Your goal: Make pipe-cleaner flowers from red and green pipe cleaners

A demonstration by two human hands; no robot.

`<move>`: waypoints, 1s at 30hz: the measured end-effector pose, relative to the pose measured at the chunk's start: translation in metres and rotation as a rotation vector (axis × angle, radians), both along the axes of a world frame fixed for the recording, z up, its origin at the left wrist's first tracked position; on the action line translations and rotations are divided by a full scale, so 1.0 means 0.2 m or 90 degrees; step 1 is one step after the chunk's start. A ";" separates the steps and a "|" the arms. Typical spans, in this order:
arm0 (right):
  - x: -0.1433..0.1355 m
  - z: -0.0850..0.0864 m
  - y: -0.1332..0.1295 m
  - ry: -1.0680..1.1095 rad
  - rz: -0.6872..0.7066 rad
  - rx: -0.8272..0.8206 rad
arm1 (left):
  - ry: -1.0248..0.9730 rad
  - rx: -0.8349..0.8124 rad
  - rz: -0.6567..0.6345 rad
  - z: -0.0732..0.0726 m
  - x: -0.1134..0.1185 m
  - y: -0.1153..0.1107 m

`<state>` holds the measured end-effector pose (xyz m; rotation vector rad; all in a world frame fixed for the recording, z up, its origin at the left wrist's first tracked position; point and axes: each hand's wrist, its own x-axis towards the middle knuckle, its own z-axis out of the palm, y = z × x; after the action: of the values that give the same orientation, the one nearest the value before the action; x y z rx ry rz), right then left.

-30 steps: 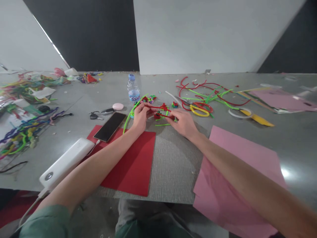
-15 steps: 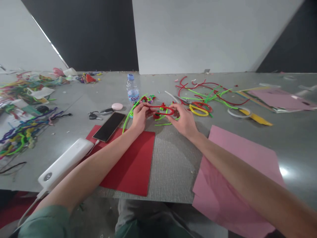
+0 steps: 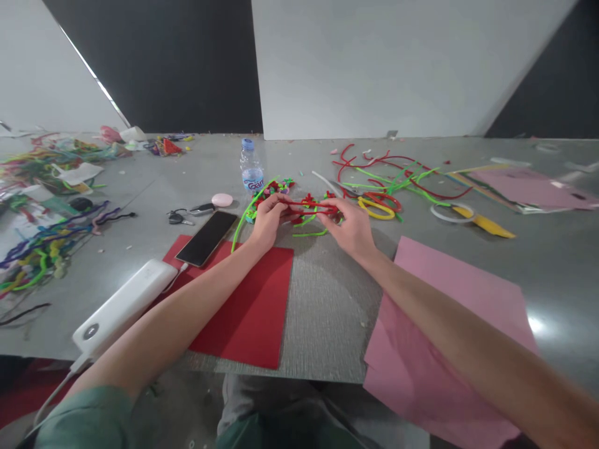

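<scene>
I stand near and watch two bare hands meet above the grey table (image 3: pixel 330 312). The left hand (image 3: pixel 266 223) is nearly closed, with thumb and fingertips pinching one side of a red stem (image 3: pixel 306 212). The right hand (image 3: pixel 350 229) pinches its other side, also with only a very small opening. The red stem is therefore stretched between the two hands in two near parallel strands, in front of the person's body; I suppose it is held from both sides so that the soft stem keeps its shape. How the fingers behind are bent, I cannot tell.

Small coloured pieces (image 3: pixel 285 185) lie just beyond the left hand, and a long green stem (image 3: pixel 242 226) curves beside this hand, its lower end over the red sheet (image 3: pixel 255 305). Near the right hand are the scissors (image 3: pixel 381 217), and past them the loose stems (image 3: pixel 369 158) in red and green, probably put there to be in easy reach.

The phone (image 3: pixel 206 239) lies partly on the red sheet, close to the power bank (image 3: pixel 126 305), I think because a short white cable joins them. The bottle (image 3: pixel 251 168) stands upright behind, perhaps to be out of the way of the elbows. The pink sheets (image 3: pixel 468 299) lie under the right forearm.
</scene>
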<state>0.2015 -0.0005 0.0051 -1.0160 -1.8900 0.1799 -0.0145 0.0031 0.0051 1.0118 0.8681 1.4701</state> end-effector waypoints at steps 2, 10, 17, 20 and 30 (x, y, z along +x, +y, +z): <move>0.00 0.01 0.00 0.014 -0.005 -0.004 | 0.005 0.000 -0.001 0.00 0.00 0.00; 0.01 0.01 0.01 0.079 0.008 -0.052 | -0.008 -0.007 0.010 -0.01 0.00 0.01; 0.01 0.02 -0.02 -0.024 0.040 -0.011 | 0.001 0.005 0.022 -0.01 0.01 0.01; -0.01 0.04 -0.05 -0.144 0.028 0.038 | 0.022 0.009 0.018 -0.01 0.01 0.00; -0.04 0.02 -0.06 -0.328 -0.028 0.037 | 0.061 0.035 -0.003 -0.03 0.01 0.02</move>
<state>0.1925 -0.0118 0.0081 -1.1381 -2.3126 -0.1811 -0.0128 0.0067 -0.0008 1.1323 0.8976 1.4566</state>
